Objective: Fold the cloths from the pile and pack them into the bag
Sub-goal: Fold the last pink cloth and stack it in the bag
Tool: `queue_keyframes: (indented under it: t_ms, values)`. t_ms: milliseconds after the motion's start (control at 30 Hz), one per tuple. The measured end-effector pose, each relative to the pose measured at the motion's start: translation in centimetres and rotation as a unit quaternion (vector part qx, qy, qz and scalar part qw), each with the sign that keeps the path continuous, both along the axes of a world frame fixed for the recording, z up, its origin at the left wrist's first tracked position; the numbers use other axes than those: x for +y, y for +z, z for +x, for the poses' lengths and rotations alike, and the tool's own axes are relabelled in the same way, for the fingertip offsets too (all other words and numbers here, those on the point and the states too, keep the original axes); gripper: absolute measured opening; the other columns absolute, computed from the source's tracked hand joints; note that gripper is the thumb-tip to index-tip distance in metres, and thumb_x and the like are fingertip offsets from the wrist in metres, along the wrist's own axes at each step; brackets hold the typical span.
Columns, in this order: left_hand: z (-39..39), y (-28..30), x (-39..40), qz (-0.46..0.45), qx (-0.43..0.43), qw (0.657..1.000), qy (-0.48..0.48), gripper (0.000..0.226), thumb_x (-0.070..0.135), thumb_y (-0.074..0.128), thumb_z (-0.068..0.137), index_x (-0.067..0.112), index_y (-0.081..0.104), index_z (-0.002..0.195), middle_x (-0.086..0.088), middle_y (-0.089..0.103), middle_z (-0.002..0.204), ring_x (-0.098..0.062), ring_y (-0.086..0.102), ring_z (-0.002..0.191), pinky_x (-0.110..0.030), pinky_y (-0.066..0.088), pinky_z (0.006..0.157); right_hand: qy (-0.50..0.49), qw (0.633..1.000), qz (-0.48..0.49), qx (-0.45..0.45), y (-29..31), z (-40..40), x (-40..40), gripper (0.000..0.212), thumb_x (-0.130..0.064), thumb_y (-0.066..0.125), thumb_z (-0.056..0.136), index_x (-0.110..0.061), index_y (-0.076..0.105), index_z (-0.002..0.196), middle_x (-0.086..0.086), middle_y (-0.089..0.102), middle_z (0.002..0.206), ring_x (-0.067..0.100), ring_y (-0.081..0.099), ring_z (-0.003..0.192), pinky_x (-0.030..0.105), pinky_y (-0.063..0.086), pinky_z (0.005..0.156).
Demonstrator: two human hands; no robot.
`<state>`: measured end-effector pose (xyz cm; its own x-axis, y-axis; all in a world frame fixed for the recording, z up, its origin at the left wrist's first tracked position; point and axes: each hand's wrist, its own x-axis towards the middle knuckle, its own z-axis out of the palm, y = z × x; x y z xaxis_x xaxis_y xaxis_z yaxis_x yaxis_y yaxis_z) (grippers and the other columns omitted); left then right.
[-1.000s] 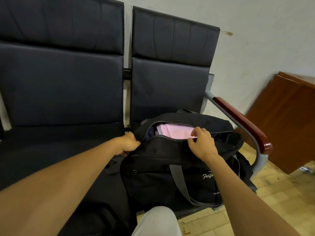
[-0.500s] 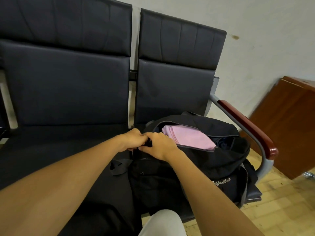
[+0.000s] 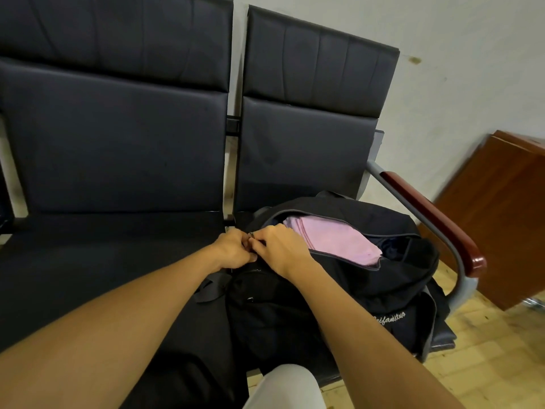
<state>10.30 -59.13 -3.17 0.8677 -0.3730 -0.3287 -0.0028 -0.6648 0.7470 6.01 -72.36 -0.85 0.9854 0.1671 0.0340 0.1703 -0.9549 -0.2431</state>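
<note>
The black bag [image 3: 339, 293] has some white cursive lettering stitched on its front side, down near the right. It looks something like "Belfanitus", but the script is small and slanted so I wouldn't swear to the spelling. That's the only writing I can spot anywhere.

Both hands are bunched together at the left end of the bag's top opening. The left hand [image 3: 233, 249] has its fingers curled in tight, pinching the bag fabric right at the end of the zip. The right hand [image 3: 280, 249] is curled too, fingertips pressed up against the left ones. There's a tiny bit of metal between them that I take to be the zipper pull [image 3: 251, 235], though it's too small to say which fingers actually have it.

The bag sits on the right-hand seat of a dark padded bench [image 3: 118, 143], leaning against the armrest [image 3: 427, 214] with the reddish wood top. Its zip is open along most of the top, and a folded pink cloth [image 3: 333, 240] lies inside, with something dark navy tucked in beside it on the right. A grey strap [image 3: 211, 287] trails off the bag's left side onto the seat. There's a brown wooden cabinet [image 3: 498, 225] off to the right on a yellowish tiled floor [image 3: 486, 355].
</note>
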Motion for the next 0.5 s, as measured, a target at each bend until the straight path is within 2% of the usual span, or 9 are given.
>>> queue_keyframes:
  t_ms: [67, 133, 233, 367, 500]
  values:
    - [0.0, 0.3, -0.1, 0.027, -0.025, 0.999, -0.011, 0.008, 0.019, 0.068, 0.087, 0.016, 0.062, 0.089, -0.001, 0.059, 0.092, -0.016, 0.059, 0.086, -0.025, 0.046, 0.07, -0.031, 0.998, -0.03, -0.041, -0.1, -0.2, -0.6, 0.033, -0.035, 0.045, 0.104, -0.023, 0.067, 0.124, 0.008, 0.07, 0.11, 0.026, 0.066, 0.096, 0.037, 0.053, 0.079]
    - [0.2, 0.5, 0.1, 0.047, -0.034, 0.998, -0.025, 0.01, 0.019, 0.065, 0.089, 0.017, 0.058, 0.081, -0.001, 0.057, 0.091, -0.014, 0.056, 0.081, -0.022, 0.042, 0.062, -0.069, 0.995, -0.033, -0.07, -0.2, -0.4, -1.5, 0.036, -0.036, 0.042, 0.104, -0.027, 0.061, 0.133, 0.006, 0.069, 0.118, 0.026, 0.063, 0.104, 0.035, 0.048, 0.078]
    - [0.5, 0.6, 1.0, 0.079, -0.042, 0.995, -0.036, 0.017, 0.014, 0.061, 0.089, 0.016, 0.052, 0.075, 0.0, 0.054, 0.089, -0.018, 0.057, 0.077, -0.024, 0.047, 0.061, -0.126, 0.989, -0.021, -0.076, -0.1, -0.9, -3.8, 0.039, -0.037, 0.04, 0.105, -0.03, 0.055, 0.14, 0.008, 0.067, 0.126, 0.03, 0.06, 0.113, 0.039, 0.048, 0.086]
    - [0.6, 0.8, 1.8, 0.126, -0.046, 0.989, -0.054, 0.017, 0.011, 0.058, 0.089, 0.017, 0.052, 0.074, -0.005, 0.057, 0.085, -0.019, 0.06, 0.068, -0.031, 0.054, 0.068, -0.222, 0.971, -0.022, -0.09, 1.0, -2.0, -8.6, 0.038, -0.036, 0.039, 0.106, -0.03, 0.055, 0.14, 0.014, 0.066, 0.121, 0.035, 0.063, 0.108, 0.044, 0.049, 0.085]
    - [0.3, 2.2, 1.0, 0.186, -0.043, 0.979, -0.077, 0.014, 0.007, 0.056, 0.088, 0.017, 0.051, 0.078, -0.009, 0.059, 0.089, -0.019, 0.062, 0.07, -0.025, 0.05, 0.059, -0.319, 0.94, 0.014, -0.122, 1.7, -2.9, -13.6, 0.034, -0.032, 0.04, 0.106, -0.021, 0.065, 0.126, 0.019, 0.069, 0.113, 0.041, 0.063, 0.102, 0.041, 0.043, 0.076]
